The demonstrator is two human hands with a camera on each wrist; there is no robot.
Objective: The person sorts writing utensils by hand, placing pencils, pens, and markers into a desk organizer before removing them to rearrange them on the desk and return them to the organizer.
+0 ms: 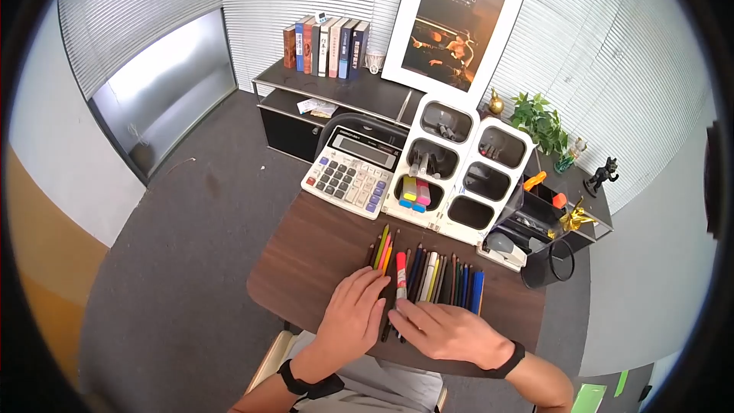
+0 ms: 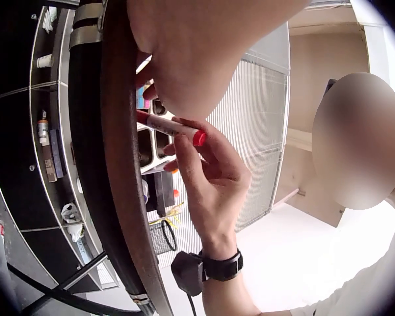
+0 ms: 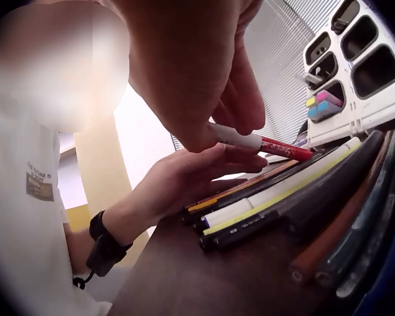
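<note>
My right hand (image 1: 447,333) pinches a red and white marker (image 3: 286,150) by its near end between thumb and fingers. The marker slants over the row of pens and pencils (image 1: 436,279) laid side by side on the brown table. Beside it, my left hand (image 1: 352,310) lies with relaxed fingers at the near ends of several coloured pencils (image 1: 384,248), among them green, pink and yellow ones. In the left wrist view the marker's red end (image 2: 199,137) sticks out past the right thumb. The right wrist view shows pens (image 3: 250,210) just below the marker.
Behind the pens stands a white organizer (image 1: 438,222) with several compartments, holding yellow, pink and blue highlighters (image 1: 415,193) and other pens. A large calculator (image 1: 352,172) leans at its left. To the right are a stapler (image 1: 505,251) and a black mesh cup (image 1: 547,268).
</note>
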